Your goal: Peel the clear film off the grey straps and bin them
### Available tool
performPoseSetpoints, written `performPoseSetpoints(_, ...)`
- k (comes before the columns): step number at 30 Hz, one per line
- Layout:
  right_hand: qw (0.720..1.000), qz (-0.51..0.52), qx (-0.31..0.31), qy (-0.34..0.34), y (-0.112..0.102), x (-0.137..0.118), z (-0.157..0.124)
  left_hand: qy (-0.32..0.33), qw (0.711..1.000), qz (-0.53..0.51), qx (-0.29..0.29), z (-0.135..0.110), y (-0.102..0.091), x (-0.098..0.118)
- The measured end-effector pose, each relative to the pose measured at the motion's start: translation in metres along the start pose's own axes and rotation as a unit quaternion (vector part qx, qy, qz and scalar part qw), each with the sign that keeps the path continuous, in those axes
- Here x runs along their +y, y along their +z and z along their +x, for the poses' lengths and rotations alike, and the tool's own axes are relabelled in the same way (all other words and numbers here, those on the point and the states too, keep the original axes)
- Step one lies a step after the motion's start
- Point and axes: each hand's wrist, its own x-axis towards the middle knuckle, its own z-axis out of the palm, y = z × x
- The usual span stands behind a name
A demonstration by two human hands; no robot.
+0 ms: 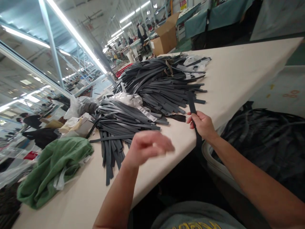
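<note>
My right hand (203, 125) is closed round a dark grey flat strap (191, 101), thumb pressed on it, by the table's near edge. The strap's upper end points away from me and its lower part hangs past the edge. My left hand (149, 146) hovers over the table with its fingers bent. Motion smears those fingertips, and I see no strap in them. Just beyond the left hand, a bundle of dark straps (116, 119) fans out over the tabletop. Behind it lies a larger pile of straps (152, 76), with whitish plastic wrap (127, 99) between the two.
A pale table (247, 68) stretches toward the back right. At lower right stands a white-rimmed container (209, 156) full of dark strips (267, 143). Green cloth (54, 168) lies crumpled on the left. Farther off are a cardboard box (165, 36) and several people.
</note>
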Motion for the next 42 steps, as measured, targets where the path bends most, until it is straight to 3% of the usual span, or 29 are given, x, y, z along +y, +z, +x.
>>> performPoseSetpoints(2, 1.000, -0.026, -0.007, -0.014, 0.000, 0.003, -0.002, -0.019, 0.968, 0.211, 0.133, 0.037, -0.026, -0.036)
performPoseSetpoints(3, 0.999, -0.035, -0.008, -0.019, 0.000, 0.003, -0.003, -0.043, 0.938, 0.313, 0.139, 0.054, -0.036, -0.054)
performPoseSetpoints(6, 0.998, -0.049, -0.008, -0.028, 0.000, 0.003, -0.003, -0.125, 0.848, 0.507, 0.091, 0.087, -0.053, -0.099)
performPoseSetpoints(9, 0.997, -0.062, -0.007, -0.034, 0.000, 0.005, -0.004, -0.136, 0.818, 0.556, 0.048, 0.096, -0.056, -0.119)
performPoseSetpoints(14, 0.996, -0.075, -0.002, -0.043, 0.000, 0.006, -0.003, -0.094, 0.830, 0.545, 0.070, 0.082, -0.053, -0.119)
performPoseSetpoints(18, 0.998, -0.040, -0.043, -0.011, -0.002, -0.004, -0.005, 0.018, 0.851, 0.503, 0.148, 0.043, -0.040, -0.106)
performPoseSetpoints(21, 0.982, 0.029, -0.156, 0.099, 0.000, -0.020, -0.020, 0.101, 0.840, 0.496, 0.193, 0.005, -0.020, -0.092)
performPoseSetpoints(24, 0.927, 0.044, -0.318, 0.193, 0.014, -0.035, -0.046, 0.159, 0.825, 0.500, 0.210, -0.026, 0.000, -0.081)
performPoseSetpoints(26, 0.900, 0.040, -0.382, 0.204, 0.028, -0.040, -0.061, 0.182, 0.818, 0.503, 0.211, -0.041, 0.011, -0.078)
performPoseSetpoints(28, 0.898, 0.043, -0.393, 0.191, 0.042, -0.041, -0.070, 0.185, 0.816, 0.508, 0.207, -0.053, 0.021, -0.077)
performPoseSetpoints(30, 0.909, 0.026, -0.381, 0.165, 0.054, -0.041, -0.074, 0.159, 0.825, 0.504, 0.200, -0.063, 0.028, -0.077)
performPoseSetpoints(33, 0.928, -0.038, -0.353, 0.109, 0.062, -0.043, -0.078, 0.059, 0.875, 0.436, 0.202, -0.081, 0.036, -0.074)
performPoseSetpoints(37, 0.932, -0.106, -0.344, 0.046, 0.059, -0.054, -0.087, -0.100, 0.943, 0.170, 0.270, -0.097, 0.040, -0.064)
performPoseSetpoints(39, 0.926, -0.129, -0.354, 0.025, 0.057, -0.060, -0.094, -0.171, 0.954, 0.046, 0.241, -0.098, 0.041, -0.060)
performPoseSetpoints(42, 0.916, -0.149, -0.372, 0.001, 0.056, -0.066, -0.102, -0.243, 0.956, -0.046, 0.160, -0.089, 0.047, -0.056)
